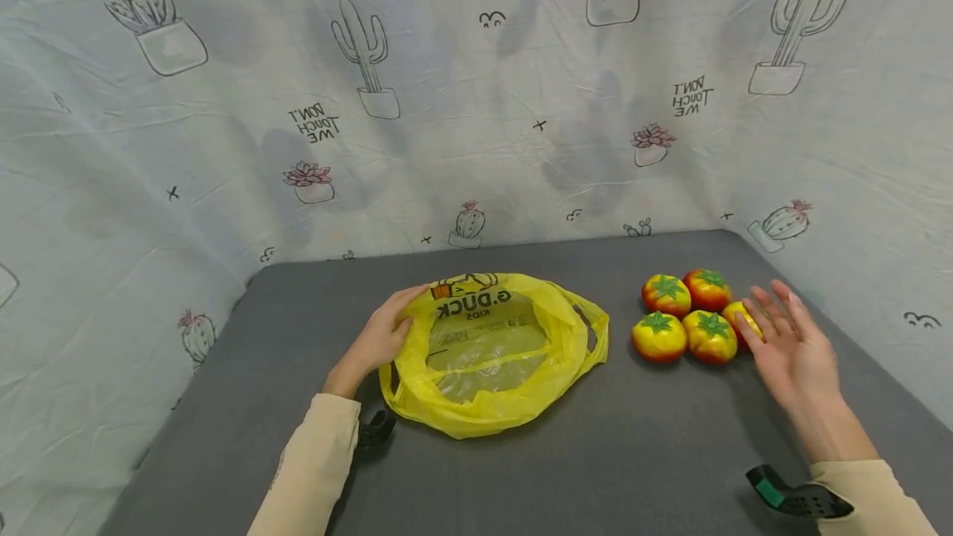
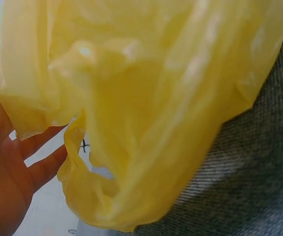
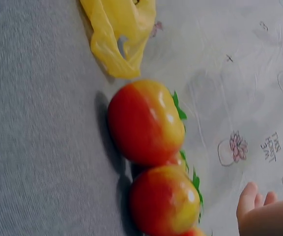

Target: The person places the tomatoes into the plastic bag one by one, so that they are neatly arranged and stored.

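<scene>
A yellow plastic bag (image 1: 476, 420) with a printed duck and lettering lies on the table, its mouth spread wide toward the head camera. At its left rim my left hand (image 1: 383, 333) holds the plastic; in the left wrist view, bag folds hide part of the fingers (image 2: 45, 169). Several glossy red-and-yellow tomatoes (image 1: 658, 337) with green leafy tops sit grouped right of the bag. Beside the rightmost tomato (image 1: 739, 319), partly covering it, is my right hand (image 1: 797, 354), empty, with fingers spread and palm showing. Whether it touches that tomato I cannot tell.
The dark grey tabletop (image 1: 581, 470) carries the bag and tomatoes. A pale curtain (image 1: 476, 164) with cactus drawings rises behind the table and along both sides. A bag handle loop (image 1: 596, 333) reaches toward the tomatoes. Black bands (image 1: 800, 499) are on both wrists.
</scene>
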### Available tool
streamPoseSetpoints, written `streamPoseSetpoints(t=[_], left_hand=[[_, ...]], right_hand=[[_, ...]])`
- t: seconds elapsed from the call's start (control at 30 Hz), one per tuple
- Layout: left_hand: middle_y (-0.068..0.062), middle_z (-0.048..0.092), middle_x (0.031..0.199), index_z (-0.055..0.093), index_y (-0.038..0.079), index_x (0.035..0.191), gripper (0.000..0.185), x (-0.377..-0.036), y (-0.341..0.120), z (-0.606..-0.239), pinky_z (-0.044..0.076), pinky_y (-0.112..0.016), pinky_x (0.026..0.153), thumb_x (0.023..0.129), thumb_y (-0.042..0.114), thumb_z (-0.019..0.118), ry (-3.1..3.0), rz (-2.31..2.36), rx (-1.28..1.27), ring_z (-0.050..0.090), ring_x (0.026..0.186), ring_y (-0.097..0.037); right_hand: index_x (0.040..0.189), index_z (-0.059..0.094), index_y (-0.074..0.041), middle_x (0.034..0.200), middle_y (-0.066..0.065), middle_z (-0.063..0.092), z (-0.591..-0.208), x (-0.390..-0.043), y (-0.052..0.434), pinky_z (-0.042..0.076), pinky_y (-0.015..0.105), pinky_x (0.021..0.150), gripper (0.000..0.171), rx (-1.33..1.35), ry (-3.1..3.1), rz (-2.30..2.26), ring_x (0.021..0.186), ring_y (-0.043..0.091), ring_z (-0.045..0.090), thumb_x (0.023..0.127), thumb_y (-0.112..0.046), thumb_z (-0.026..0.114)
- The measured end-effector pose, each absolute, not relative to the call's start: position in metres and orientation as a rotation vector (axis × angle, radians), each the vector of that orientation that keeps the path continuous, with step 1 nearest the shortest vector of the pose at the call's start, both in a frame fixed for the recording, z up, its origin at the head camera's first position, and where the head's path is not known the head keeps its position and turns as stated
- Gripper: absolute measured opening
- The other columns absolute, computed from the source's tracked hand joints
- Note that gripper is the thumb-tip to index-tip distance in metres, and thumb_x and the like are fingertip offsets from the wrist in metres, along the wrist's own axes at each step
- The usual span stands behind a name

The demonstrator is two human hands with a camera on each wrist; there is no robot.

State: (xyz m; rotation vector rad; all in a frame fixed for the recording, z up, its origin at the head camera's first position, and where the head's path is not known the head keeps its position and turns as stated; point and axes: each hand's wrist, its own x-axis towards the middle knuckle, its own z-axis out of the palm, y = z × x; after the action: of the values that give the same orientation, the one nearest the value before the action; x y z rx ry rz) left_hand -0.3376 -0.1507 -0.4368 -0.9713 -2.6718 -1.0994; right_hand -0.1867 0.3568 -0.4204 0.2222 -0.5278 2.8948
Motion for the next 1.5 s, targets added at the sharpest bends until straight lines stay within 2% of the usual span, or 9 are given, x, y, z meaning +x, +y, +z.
streamPoseSetpoints(t=[0.27,0.57,0.8,0.97,1.03,1.13,1.33,1.4,1.5], left_hand=[[-0.02,0.036,0.145,0.038,0.005,0.146,0.056,-0.335,-0.155,-0.439,0.04,-0.036,0.059,0.094,-0.012,0.045,-2.674,-1.142,-0.951,0.049,0.102,-0.031],[-0.02,0.038,0.143,0.039,0.005,0.146,0.056,-0.334,-0.156,-0.441,0.04,-0.036,0.061,0.093,-0.012,0.046,-2.67,-1.123,-0.967,0.047,0.106,-0.032],[-0.02,0.037,0.144,0.038,0.005,0.146,0.055,-0.336,-0.155,-0.441,0.041,-0.038,0.065,0.094,-0.011,0.045,-2.668,-1.129,-0.97,0.048,0.107,-0.032],[-0.021,0.038,0.143,0.039,0.005,0.146,0.055,-0.336,-0.155,-0.441,0.041,-0.036,0.062,0.094,-0.012,0.045,-2.667,-1.126,-0.971,0.048,0.105,-0.032],[-0.021,0.038,0.143,0.039,0.005,0.146,0.055,-0.336,-0.155,-0.44,0.04,-0.035,0.06,0.094,-0.012,0.045,-2.669,-1.128,-0.97,0.048,0.104,-0.031],[-0.021,0.037,0.144,0.038,0.006,0.146,0.056,-0.337,-0.155,-0.44,0.04,-0.034,0.058,0.094,-0.011,0.045,-2.672,-1.126,-0.971,0.049,0.102,-0.031],[-0.021,0.037,0.144,0.037,0.006,0.147,0.056,-0.337,-0.155,-0.441,0.04,-0.033,0.057,0.094,-0.011,0.045,-2.682,-1.141,-0.956,0.052,0.088,-0.028],[-0.021,0.036,0.144,0.036,0.007,0.148,0.057,-0.337,-0.154,-0.441,0.04,-0.033,0.055,0.095,-0.011,0.044,-2.693,-1.145,-0.957,0.051,0.075,-0.026],[-0.021,0.037,0.144,0.035,0.007,0.148,0.058,-0.338,-0.153,-0.441,0.042,-0.035,0.059,0.094,-0.012,0.045,-2.691,-1.12,-0.968,0.055,0.081,-0.029]], right_hand=[[0.125,0.052,-0.007,0.112,0.014,0.058,-0.421,-0.184,0.372,0.047,0.039,0.087,0.026,0.063,-0.556,2.765,0.104,0.027,0.057,0.101,-0.01,0.043],[0.111,0.063,-0.009,0.097,0.005,0.063,-0.423,-0.184,0.379,0.051,0.029,0.067,0.019,-0.328,-0.861,2.435,0.084,0.017,0.057,0.092,-0.006,0.061],[0.097,0.065,-0.021,0.107,-0.009,0.046,-0.418,-0.19,0.381,0.05,0.022,0.057,0.017,-0.755,-1.169,2.263,0.081,0.009,0.044,0.084,-0.014,0.073],[0.123,0.056,-0.033,0.125,-0.016,0.039,-0.43,-0.201,0.395,0.047,0.017,0.063,0.049,-0.994,-1.479,2.118,0.096,0.007,0.035,0.079,-0.032,0.077],[0.137,0.045,-0.035,0.14,-0.011,0.035,-0.435,-0.204,0.4,0.047,0.02,0.077,0.066,-1.045,-1.622,2.05,0.112,0.012,0.037,0.079,-0.041,0.075],[0.141,0.039,-0.039,0.149,-0.008,0.027,-0.441,-0.208,0.406,0.047,0.022,0.081,0.073,-1.093,-1.74,1.991,0.12,0.012,0.037,0.077,-0.047,0.074],[0.155,0.008,-0.024,0.159,0.005,0.0,-0.435,-0.212,0.398,0.02,0.04,0.11,0.098,-1.067,-1.954,1.956,0.142,0.02,0.013,0.081,-0.052,0.066],[0.155,0.005,-0.022,0.159,0.007,-0.003,-0.434,-0.21,0.396,0.034,0.033,0.104,0.099,-1.044,-1.983,1.971,0.141,0.019,0.016,0.082,-0.05,0.066],[0.155,0.002,-0.019,0.158,0.01,-0.004,-0.434,-0.208,0.395,0.045,0.018,0.078,0.099,-1.005,-2.042,1.979,0.135,0.016,0.024,0.084,-0.046,0.066]])
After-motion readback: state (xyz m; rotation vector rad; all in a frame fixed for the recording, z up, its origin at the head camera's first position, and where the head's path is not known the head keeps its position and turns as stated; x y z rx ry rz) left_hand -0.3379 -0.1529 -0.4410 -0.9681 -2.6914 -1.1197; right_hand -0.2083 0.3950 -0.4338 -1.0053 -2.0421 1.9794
